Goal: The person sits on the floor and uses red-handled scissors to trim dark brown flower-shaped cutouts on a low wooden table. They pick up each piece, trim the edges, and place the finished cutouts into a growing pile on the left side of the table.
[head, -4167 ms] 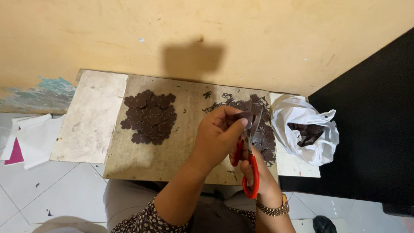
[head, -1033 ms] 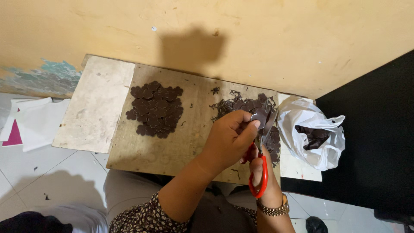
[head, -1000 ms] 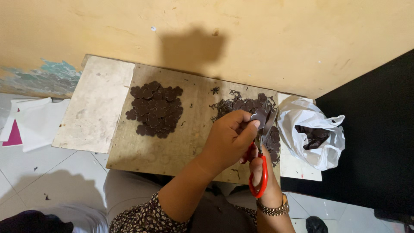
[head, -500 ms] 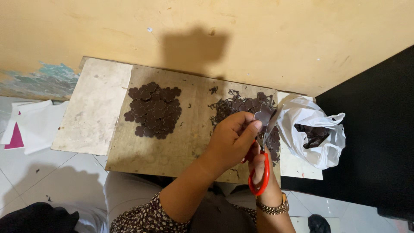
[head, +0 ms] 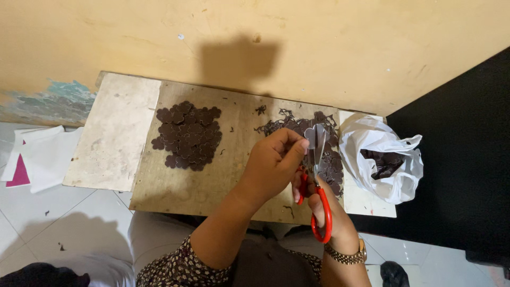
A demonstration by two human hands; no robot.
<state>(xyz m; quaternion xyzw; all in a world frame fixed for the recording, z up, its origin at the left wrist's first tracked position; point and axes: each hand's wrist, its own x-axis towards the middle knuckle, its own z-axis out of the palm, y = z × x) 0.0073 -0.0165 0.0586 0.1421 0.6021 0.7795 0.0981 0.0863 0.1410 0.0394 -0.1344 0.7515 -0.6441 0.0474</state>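
Both hands worked over the front-right part of the wooden board (head: 212, 186), which lay on the floor tiles against the yellow wall (head: 319, 48). Left hand (head: 271, 165) was curled, thumb and forefinger pinched on a small grey-brown cut-out piece (head: 314, 135), held up off the board so the blades could get at its edge. Right hand (head: 332, 218) gripped the red-handled scissors (head: 319, 186), fingers through the loops, blades pointing up toward the far edge and meeting the piece just beside the left thumb (how far the blades gaped I couldn't tell, the thumb covered them).

Pile of finished dark brown shapes (head: 188, 135), scalloped and flower-like, lay flat and overlapping near the board's middle, left of the hands and well apart from the cutting; prob. kept there to stay clear of scrap. Loose trimmings and uncut pieces (head: 319, 143) lay scattered by the far-right corner, directly under and behind the hands, so offcuts dropped onto the same heap.

White plastic bag (head: 380, 159) sat open at the right edge on a paler slab, dark material showing inside, w/in easy reach of the right hand. A second pale slab (head: 111, 133) adjoined the board's left edge. White and pink paper sheets (head: 32, 159) lay on the tiles farther left. Wrist bore a metal watch (head: 345, 255).
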